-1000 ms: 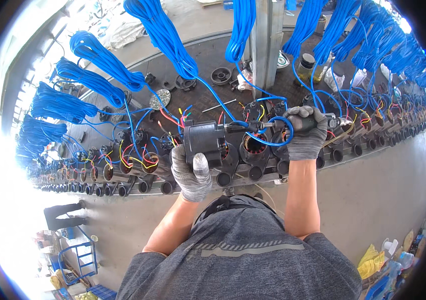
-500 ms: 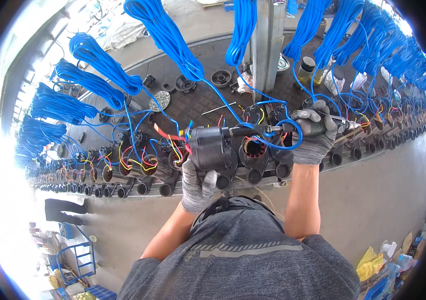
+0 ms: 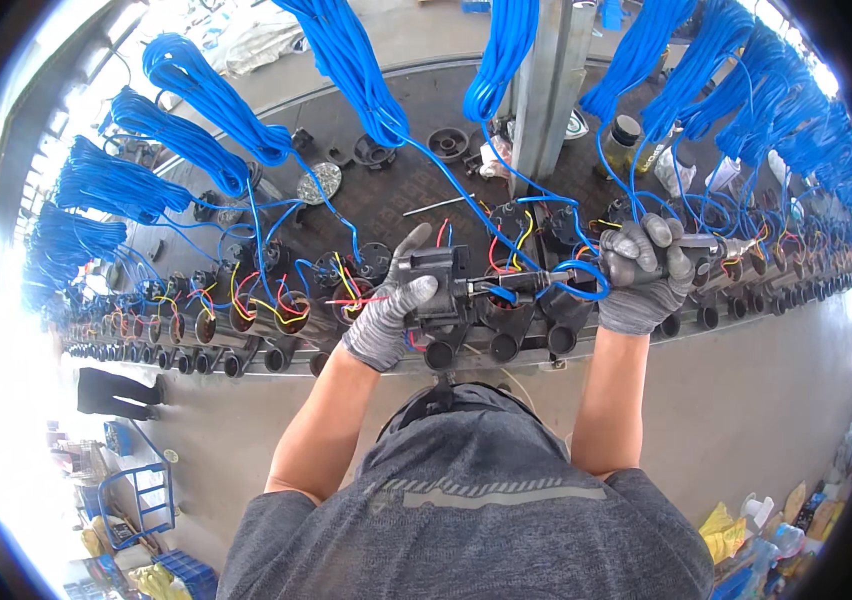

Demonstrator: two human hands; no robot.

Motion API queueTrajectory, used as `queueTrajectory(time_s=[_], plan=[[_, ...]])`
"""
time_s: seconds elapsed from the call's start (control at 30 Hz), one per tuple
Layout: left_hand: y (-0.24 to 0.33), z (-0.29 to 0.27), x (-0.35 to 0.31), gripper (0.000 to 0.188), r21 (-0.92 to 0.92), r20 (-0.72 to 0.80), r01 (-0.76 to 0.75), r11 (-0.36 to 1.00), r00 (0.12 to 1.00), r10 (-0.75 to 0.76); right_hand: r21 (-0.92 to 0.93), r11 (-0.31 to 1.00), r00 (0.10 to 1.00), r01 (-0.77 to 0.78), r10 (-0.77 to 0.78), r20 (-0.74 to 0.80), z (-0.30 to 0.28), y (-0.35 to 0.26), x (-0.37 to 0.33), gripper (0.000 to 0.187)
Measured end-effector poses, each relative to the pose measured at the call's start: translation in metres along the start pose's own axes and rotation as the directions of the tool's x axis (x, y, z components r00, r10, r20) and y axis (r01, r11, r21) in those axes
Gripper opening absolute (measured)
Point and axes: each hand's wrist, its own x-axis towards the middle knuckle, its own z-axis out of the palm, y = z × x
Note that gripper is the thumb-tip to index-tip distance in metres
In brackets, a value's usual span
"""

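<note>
Both of your hands are gloved in grey knit and both are busy. Your left hand point(image 3: 391, 320) is wrapped around a black moulded plastic housing point(image 3: 436, 280), lifted just above the near row of the counter point(image 3: 386, 190), fingers curled over its top. Your right hand point(image 3: 646, 272) is clenched on a dark tool handle point(image 3: 698, 243) whose slim shaft point(image 3: 516, 285) runs left into the side of the housing, with a loop of blue cable point(image 3: 586, 280) caught by the fist.

You look to be in the fastening or seating step on this one unit: tool engaged, part braced. The next move, I judge, calls for a steady left grip so the shaft stays straight, and for keeping the blue loop clear of it.

Around you, the housing is hard, matte and blocky with round ports. Below it sits a long curved row of similar black round sockets point(image 3: 246, 315) sprouting red and yellow wires point(image 3: 346, 285). Glossy blue cable coils point(image 3: 206, 110) hang in thick bundles at the far side, and a grey metal post point(image 3: 551, 90) rises in the middle.
</note>
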Motion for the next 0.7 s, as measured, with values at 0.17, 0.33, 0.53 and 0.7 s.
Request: queueTrajectory(time_s=[0.17, 0.33, 0.53, 0.7], plan=[[-0.011, 0.005, 0.001, 0.081, 0.084, 0.084, -0.261, 0.962, 0.964, 0.254, -0.012, 1.000, 0.999, -0.012, 0.012, -0.033, -0.013, -0.005, -0.001, 0.021], [-0.013, -0.001, 0.003, 0.082, 0.113, 0.142, -0.345, 0.932, 0.934, 0.329, 0.086, 0.996, 0.996, -0.028, 0.035, -0.081, -0.018, -0.001, 0.000, 0.020], [-0.007, -0.012, 0.006, 0.082, 0.223, 0.183, -0.435, 0.872, 0.898, 0.401, -0.033, 0.992, 0.955, -0.121, 0.107, -0.277, -0.006, -0.002, 0.005, 0.020], [0.005, -0.025, 0.008, 0.077, 0.616, 0.500, -0.737, 0.278, 0.638, 0.585, -0.095, 0.986, 0.916, -0.134, 0.086, -0.392, -0.004, 0.005, 0.020, 0.016]])
